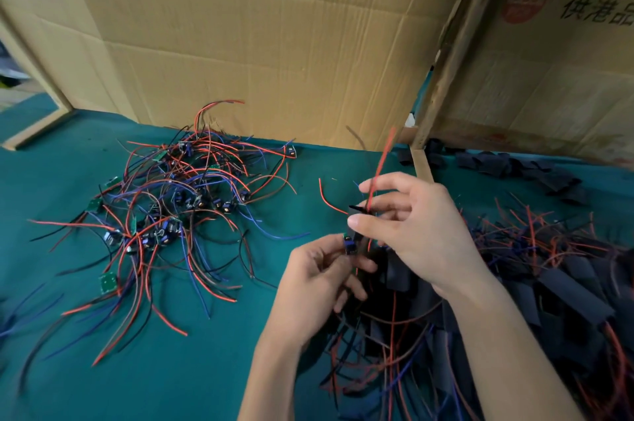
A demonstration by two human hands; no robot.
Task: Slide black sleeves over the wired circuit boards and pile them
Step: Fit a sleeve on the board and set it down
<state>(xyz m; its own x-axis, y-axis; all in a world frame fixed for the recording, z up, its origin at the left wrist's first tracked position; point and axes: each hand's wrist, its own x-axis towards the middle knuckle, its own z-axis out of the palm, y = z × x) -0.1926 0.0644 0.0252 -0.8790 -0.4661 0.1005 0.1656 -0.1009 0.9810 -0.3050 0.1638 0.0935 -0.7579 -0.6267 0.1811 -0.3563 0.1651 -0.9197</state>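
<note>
Left hand (320,278) pinches circuit board (350,245); right hand (411,225) holds black sleeve (355,214).

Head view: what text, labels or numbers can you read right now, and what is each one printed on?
"供港品": black characters on the cardboard box at upper right, cut off by the frame edge.
"360": inside the red round stamp on that box; its smaller print is too blurred to read.
Circuit boards: any markings too small to read.

Both hands raised together, left hand (317,278) fingers curled and pinching, right hand (408,225) pinching above.
</note>
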